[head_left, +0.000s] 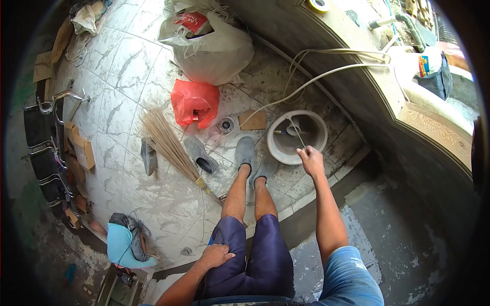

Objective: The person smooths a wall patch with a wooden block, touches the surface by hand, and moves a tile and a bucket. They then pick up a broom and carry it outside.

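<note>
My right hand (310,159) is closed on the end of a thin light stick (296,130), at the lower right rim of a round whitish bucket (274,148). The stick reaches down into the bucket, where a small white cup-like piece (293,130) and a blue-and-yellow item (280,132) show. What fills the bucket is hard to make out. My left hand (219,255) lies on my left thigh, its fingers loosely spread and holding nothing visible.
A straw broom (171,148), grey shoes (201,154) and a red bag (195,102) lie left of my feet. Behind them stands a large white sack (217,56). A pale hose (316,77) runs from the ledge (377,86). Metal-framed chairs (46,153) stand far left.
</note>
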{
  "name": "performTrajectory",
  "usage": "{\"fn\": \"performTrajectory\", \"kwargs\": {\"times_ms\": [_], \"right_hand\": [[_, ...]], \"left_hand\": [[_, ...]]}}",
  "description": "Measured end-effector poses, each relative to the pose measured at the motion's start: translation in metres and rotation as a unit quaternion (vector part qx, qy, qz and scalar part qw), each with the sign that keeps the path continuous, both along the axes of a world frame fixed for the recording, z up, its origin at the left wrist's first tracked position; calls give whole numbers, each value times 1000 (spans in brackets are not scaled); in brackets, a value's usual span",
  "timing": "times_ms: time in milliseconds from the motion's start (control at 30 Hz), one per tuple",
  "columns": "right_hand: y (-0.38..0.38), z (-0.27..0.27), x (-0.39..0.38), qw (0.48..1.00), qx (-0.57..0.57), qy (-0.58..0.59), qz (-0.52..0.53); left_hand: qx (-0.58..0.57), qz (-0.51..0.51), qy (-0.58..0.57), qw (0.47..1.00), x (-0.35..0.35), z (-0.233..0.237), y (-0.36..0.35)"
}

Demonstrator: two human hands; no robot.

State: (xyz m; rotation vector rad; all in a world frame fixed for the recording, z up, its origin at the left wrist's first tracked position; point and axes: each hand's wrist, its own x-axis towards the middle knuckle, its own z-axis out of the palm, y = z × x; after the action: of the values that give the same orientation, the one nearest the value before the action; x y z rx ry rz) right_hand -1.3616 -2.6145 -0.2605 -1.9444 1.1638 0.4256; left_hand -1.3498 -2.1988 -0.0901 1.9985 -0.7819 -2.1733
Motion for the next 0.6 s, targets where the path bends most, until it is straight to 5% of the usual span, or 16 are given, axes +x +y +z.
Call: {"fn": "performTrajectory", "kwargs": {"times_ms": [167, 600], "right_hand": [[-7, -3, 78, 989, -16, -32, 140], [12, -8, 194, 974, 12, -52, 221]], "left_hand": [[1, 7, 5, 1000, -3, -2, 3], [18, 61, 14, 998, 2, -3, 8]]}}
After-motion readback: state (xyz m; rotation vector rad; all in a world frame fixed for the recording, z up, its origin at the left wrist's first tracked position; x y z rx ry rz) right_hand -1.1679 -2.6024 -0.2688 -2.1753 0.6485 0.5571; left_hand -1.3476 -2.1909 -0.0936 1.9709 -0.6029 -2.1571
